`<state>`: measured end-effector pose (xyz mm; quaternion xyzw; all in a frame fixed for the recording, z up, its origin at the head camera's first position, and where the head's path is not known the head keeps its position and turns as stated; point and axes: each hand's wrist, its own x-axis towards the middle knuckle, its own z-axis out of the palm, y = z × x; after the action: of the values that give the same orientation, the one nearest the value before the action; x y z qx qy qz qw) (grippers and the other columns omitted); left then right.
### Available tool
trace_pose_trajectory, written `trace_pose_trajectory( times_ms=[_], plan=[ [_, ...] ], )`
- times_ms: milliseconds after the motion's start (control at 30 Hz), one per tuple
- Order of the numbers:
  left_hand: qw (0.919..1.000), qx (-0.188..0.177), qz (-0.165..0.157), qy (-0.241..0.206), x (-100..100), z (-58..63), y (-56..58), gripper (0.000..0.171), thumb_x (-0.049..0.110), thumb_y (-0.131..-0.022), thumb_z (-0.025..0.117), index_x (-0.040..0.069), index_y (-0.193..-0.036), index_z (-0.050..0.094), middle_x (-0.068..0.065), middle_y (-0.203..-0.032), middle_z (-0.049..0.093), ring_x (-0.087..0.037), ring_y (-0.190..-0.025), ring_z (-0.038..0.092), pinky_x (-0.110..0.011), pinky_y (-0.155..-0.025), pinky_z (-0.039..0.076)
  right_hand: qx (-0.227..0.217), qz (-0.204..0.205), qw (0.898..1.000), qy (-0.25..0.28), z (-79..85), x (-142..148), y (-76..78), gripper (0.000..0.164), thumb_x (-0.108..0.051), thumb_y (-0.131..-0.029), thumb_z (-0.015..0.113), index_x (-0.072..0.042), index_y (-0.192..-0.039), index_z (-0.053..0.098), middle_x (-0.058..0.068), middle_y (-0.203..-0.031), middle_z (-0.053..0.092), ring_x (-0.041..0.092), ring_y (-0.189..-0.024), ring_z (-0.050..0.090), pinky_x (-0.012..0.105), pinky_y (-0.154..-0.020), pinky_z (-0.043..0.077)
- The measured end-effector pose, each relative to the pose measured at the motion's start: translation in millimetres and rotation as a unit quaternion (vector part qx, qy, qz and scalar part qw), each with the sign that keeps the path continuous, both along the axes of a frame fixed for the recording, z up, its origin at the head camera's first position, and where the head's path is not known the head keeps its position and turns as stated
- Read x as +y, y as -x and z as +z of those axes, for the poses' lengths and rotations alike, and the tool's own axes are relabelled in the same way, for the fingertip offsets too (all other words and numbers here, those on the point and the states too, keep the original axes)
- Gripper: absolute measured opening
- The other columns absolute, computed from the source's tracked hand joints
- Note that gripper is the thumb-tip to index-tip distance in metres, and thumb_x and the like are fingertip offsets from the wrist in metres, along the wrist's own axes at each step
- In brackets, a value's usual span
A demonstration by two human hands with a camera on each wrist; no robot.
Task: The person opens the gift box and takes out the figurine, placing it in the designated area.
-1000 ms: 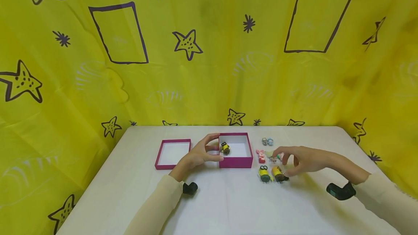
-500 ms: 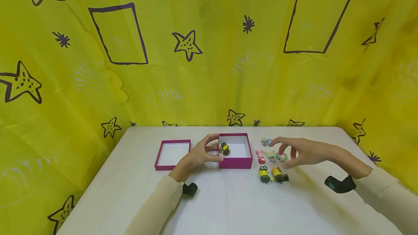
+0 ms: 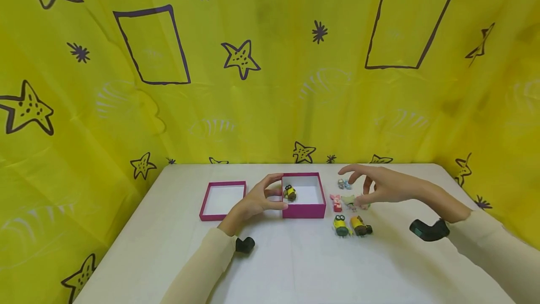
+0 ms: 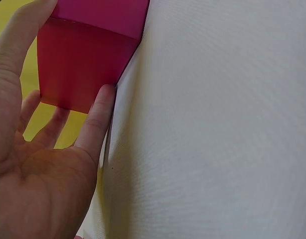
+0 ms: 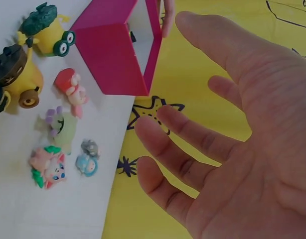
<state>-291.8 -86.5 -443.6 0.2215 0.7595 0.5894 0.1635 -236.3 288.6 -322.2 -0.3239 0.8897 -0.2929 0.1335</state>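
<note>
My left hand (image 3: 255,201) holds the magenta box (image 3: 303,211) at its left side, thumb by the front corner and a finger at the far one. Inside the box lies a yellow minion figurine (image 3: 290,193). Above the toys at the right hovers my right hand (image 3: 386,184), fingers spread and holding nothing. Nearest its fingertips in the head view is a pair of tiny blue and grey figurines (image 3: 343,184). Below it are a pink figurine (image 3: 336,203), a pale green one (image 5: 66,132) and a pink-and-green one (image 5: 48,172), partly covered in the head view.
Two more minion figurines, one with a green base (image 3: 341,225) and one with brown (image 3: 358,225), lie right of the box, towards me. The magenta lid (image 3: 223,217) rests inside up at the left. Beyond the white table (image 3: 270,266) hangs a yellow patterned curtain (image 3: 270,107).
My right hand has moved away from the minions, towards the far side and left, over the tiny figurines. The left hand and the box stay put.
</note>
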Motion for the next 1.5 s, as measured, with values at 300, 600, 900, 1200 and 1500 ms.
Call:
trace_pose_trajectory(
  times_ms=[300, 600, 900, 1200, 1500],
  plan=[
    [1.0, 0.001, 0.001, 0.006, -0.4, -0.3, 0.1, 0.087, 0.015, -0.085, 0.086, 0.027, -0.157, 0.038, 0.0, -0.164, 0.035, -0.031, -0.137, 0.05, -0.051, -0.105, 0.047, 0.014, -0.017, 1.0, 0.009, 4.0, -15.5, 8.7, 0.069, -0.033, -0.091, 0.08, -0.022, -0.149, 0.045, 0.015, -0.132, 0.061, 0.02, -0.093, 0.063, 0.034, -0.067, 0.058],
    [1.0, 0.005, 0.001, 0.008, -0.7, -0.2, -0.9, 0.088, 0.014, -0.085, 0.086, 0.027, -0.157, 0.038, -0.001, -0.165, 0.034, -0.032, -0.138, 0.05, -0.052, -0.107, 0.046, 0.025, -0.007, 1.0, 0.007, 5.4, -30.8, 21.7, 0.07, -0.033, -0.091, 0.08, -0.019, -0.151, 0.044, 0.013, -0.13, 0.061, 0.019, -0.094, 0.064, 0.036, -0.076, 0.057],
    [0.9999, -0.006, 0.011, 0.005, -0.8, -0.8, 0.7, 0.087, 0.016, -0.083, 0.088, 0.033, -0.154, 0.041, 0.005, -0.162, 0.038, -0.028, -0.137, 0.052, -0.05, -0.105, 0.048, 0.034, -0.002, 0.999, -0.006, 4.9, -51.2, 31.6, 0.07, -0.032, -0.09, 0.081, -0.018, -0.15, 0.046, 0.012, -0.13, 0.063, 0.019, -0.092, 0.065, 0.035, -0.075, 0.057],
    [0.9999, -0.013, 0.009, 0.0, 0.0, -0.8, 1.7, 0.086, 0.015, -0.083, 0.088, 0.034, -0.153, 0.042, 0.003, -0.163, 0.037, -0.027, -0.136, 0.053, -0.051, -0.107, 0.047, 0.023, 0.01, 1.0, 0.005, 1.4, -69.1, 39.8, 0.068, -0.026, -0.091, 0.08, -0.016, -0.15, 0.047, 0.017, -0.13, 0.063, 0.02, -0.089, 0.064, 0.035, -0.071, 0.058],
    [0.9997, -0.018, 0.015, 0.007, 0.9, -0.8, 1.7, 0.086, 0.018, -0.083, 0.088, 0.037, -0.152, 0.042, 0.005, -0.162, 0.038, -0.027, -0.136, 0.052, -0.055, -0.109, 0.044, 0.027, 0.011, 1.0, 0.003, -12.4, -83.4, 50.3, 0.067, -0.027, -0.089, 0.082, -0.016, -0.147, 0.05, 0.019, -0.13, 0.063, 0.02, -0.088, 0.063, 0.033, -0.074, 0.056]
  ],
)
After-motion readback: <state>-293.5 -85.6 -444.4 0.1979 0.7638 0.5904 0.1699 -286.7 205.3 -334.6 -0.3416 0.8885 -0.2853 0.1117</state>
